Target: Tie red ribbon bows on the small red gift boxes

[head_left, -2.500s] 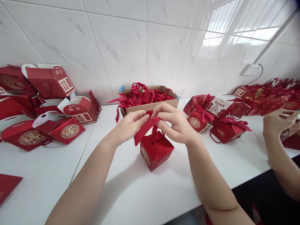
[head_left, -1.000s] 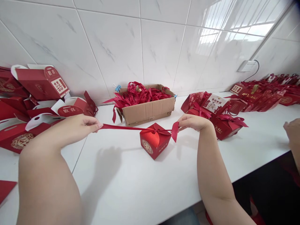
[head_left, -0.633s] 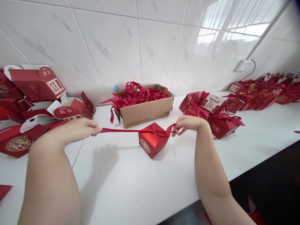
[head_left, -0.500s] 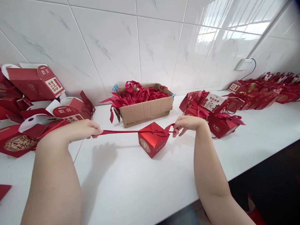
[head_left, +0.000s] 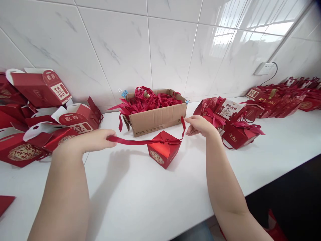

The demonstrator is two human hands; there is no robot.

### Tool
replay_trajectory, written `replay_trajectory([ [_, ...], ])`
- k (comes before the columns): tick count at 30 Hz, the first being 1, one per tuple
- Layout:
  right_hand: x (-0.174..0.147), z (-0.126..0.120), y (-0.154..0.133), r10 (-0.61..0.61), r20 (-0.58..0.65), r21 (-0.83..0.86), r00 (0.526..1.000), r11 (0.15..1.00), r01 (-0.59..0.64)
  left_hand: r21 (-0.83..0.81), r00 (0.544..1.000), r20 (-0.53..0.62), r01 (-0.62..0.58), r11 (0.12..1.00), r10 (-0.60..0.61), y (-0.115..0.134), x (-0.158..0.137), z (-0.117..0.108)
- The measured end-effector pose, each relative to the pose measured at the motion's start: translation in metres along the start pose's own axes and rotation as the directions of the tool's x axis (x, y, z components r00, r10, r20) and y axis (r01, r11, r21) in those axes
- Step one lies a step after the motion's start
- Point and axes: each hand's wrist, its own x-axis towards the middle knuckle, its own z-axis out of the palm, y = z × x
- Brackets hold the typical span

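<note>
Left hand (head_left: 104,140) pinches the long end of a red ribbon (head_left: 132,142); finger detail is partly hidden by the back of the hand. Right hand (head_left: 197,125) has thumb and index close together right at the short ribbon end; can't tell if it grips or only touches. Other right fingers curled, partly hidden. Small red box (head_left: 163,152) sits on the desk (head_left: 150,201) between the hands, ribbon crossing its top; knot too small to read, rear sides out of sight.

Left forearm partly covers the open red boxes (head_left: 26,149). Red sheet (head_left: 5,204) cut off at left edge; far row of boxes (head_left: 278,100) runs out at right, blurry.

Ribbon is flat, satiny; small box glossy card, folded petal-like top, gold round print. Corrugated carton (head_left: 157,119) behind, brown, torn edges, tangled ribbon pile (head_left: 150,102) inside, single strands hard to separate. Smooth white desk, glossy tiles (head_left: 120,57).

Versus 0.5 s ago: ribbon was taut, now sags slightly at left; short end curves upward, right hand is higher.
</note>
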Motion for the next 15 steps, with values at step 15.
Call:
replay_trajectory([
  [15, -0.023, 0.023, -0.021, -0.221, 0.526, -0.383, 0.821, 0.801, 0.461, 0.035, 0.921, -0.077, -0.381, 0.924, 0.383, 0.124, -0.025, 0.081],
])
